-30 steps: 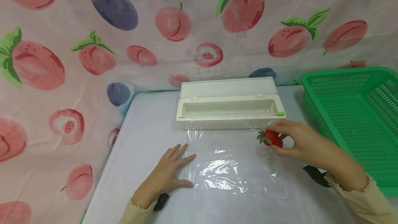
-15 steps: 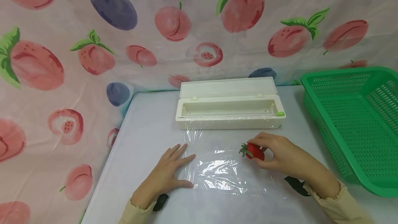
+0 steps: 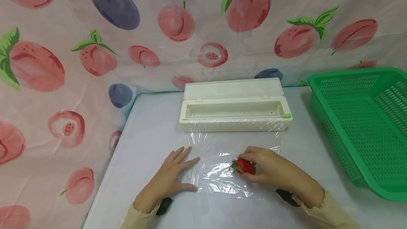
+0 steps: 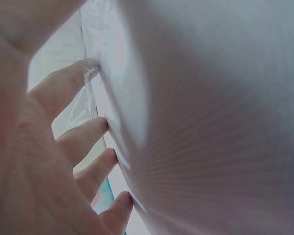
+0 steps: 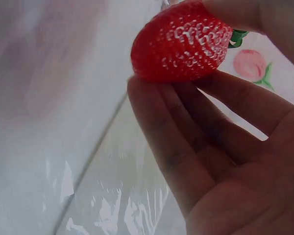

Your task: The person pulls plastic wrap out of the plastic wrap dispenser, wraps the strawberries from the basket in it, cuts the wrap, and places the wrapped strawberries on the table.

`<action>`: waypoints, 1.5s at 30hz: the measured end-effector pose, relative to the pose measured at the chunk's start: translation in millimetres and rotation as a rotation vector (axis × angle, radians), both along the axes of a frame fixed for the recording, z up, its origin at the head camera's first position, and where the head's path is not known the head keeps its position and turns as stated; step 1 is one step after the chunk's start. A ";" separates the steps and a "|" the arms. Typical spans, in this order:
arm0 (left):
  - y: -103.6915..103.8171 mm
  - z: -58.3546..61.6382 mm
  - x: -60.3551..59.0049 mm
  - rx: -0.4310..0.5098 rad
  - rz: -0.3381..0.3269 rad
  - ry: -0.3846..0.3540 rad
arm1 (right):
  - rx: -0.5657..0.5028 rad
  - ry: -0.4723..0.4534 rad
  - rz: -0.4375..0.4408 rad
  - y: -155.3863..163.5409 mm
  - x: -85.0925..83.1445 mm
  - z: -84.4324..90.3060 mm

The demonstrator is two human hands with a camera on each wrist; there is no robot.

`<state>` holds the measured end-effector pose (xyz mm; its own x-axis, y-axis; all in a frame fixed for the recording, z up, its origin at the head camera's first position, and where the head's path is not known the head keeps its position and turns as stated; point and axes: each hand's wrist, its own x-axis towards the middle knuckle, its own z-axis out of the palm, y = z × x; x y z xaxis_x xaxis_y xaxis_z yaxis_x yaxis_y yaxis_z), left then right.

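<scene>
A sheet of clear cling film (image 3: pixel 235 176) lies flat on the white table, still joined to the open white dispenser box (image 3: pixel 235 112) behind it. My left hand (image 3: pixel 171 177) lies flat with straight fingers pressing the film's left edge; in the left wrist view its fingertips (image 4: pixel 105 125) touch the film (image 4: pixel 90 98). My right hand (image 3: pixel 267 169) pinches a red strawberry (image 3: pixel 245 166) with green leaves, just above the middle of the film. In the right wrist view the strawberry (image 5: pixel 183 41) sits between thumb and fingers (image 5: pixel 186 127), over the film (image 5: pixel 112 205).
A green slotted plastic basket (image 3: pixel 362 123) stands at the right side of the table (image 3: pixel 149 130). A fruit-printed cloth (image 3: pixel 95 45) hangs behind and to the left. The table's left edge runs close to my left wrist.
My right hand has carried the strawberry left and toward me, from near the dispenser's right end to over the middle of the film. My left hand has stayed put.
</scene>
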<state>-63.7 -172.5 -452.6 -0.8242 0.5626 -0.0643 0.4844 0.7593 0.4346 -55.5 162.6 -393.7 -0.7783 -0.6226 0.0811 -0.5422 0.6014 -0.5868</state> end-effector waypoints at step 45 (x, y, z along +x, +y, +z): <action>1.0 3.0 0.1 -0.015 0.008 -0.025 | 0.201 0.017 -0.006 -25.9 13.7 -28.0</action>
<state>-63.6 -171.5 -449.6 -0.8268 0.5547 -0.0930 0.4674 0.7696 0.4351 -41.7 136.7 -421.7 -0.7818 -0.6227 -0.0310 -0.5470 0.7089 -0.4453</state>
